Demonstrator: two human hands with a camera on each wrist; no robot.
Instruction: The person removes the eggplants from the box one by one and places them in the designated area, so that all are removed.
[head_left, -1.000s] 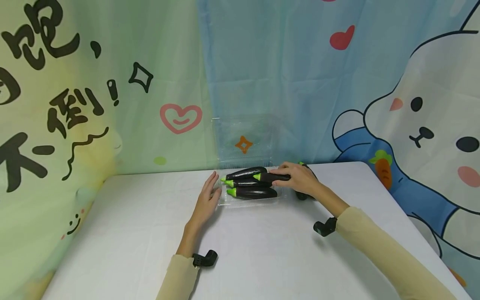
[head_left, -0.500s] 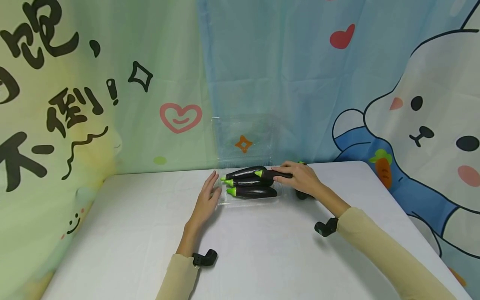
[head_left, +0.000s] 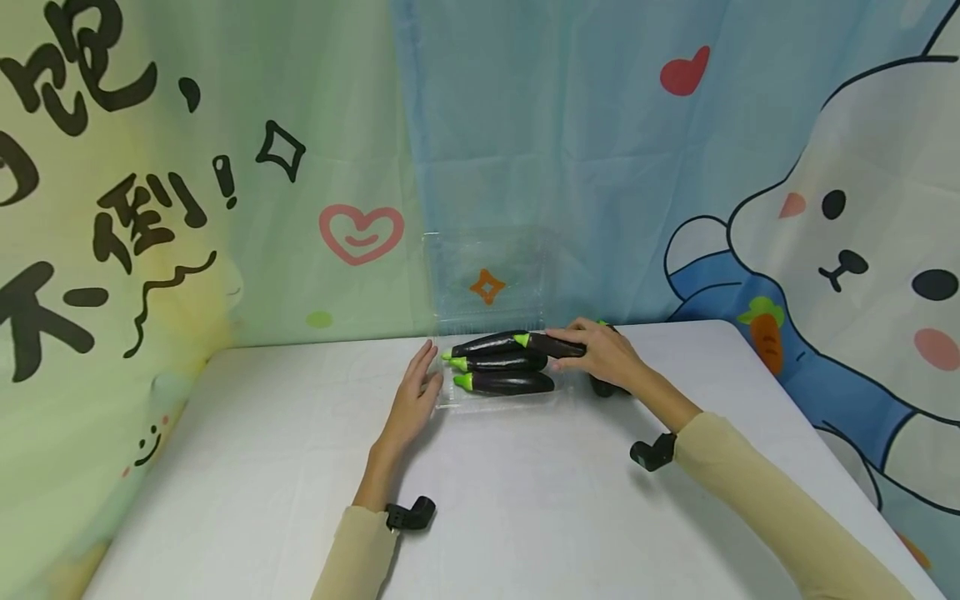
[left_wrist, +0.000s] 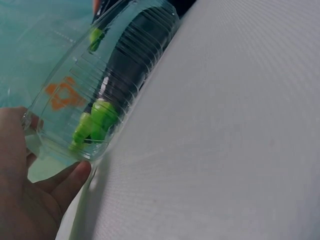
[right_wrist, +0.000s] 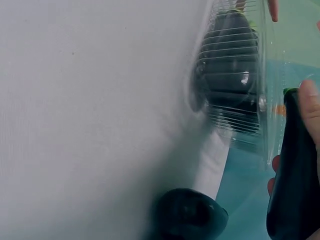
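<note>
Three dark purple eggplants with green stems lie side by side in a clear plastic clamshell box point(head_left: 495, 403); the front one is this eggplant point(head_left: 510, 383). My right hand point(head_left: 600, 354) grips another eggplant point(head_left: 551, 345) above the box's right part, its stem pointing left. In the right wrist view this held eggplant point(right_wrist: 295, 175) lies between thumb and fingers, apart from the box. My left hand point(head_left: 411, 396) touches the box's left end with extended fingers. In the left wrist view its thumb point(left_wrist: 75, 180) lies at the box's lower corner.
One more eggplant point(head_left: 606, 388) lies on the white table point(head_left: 525, 500), right of the box and partly hidden under my right hand. The box's transparent lid point(head_left: 487, 258) stands raised at the back, before the printed curtain point(head_left: 615, 208).
My right hand has shifted slightly right and away with the held eggplant. My left hand stays at the box's left end.
</note>
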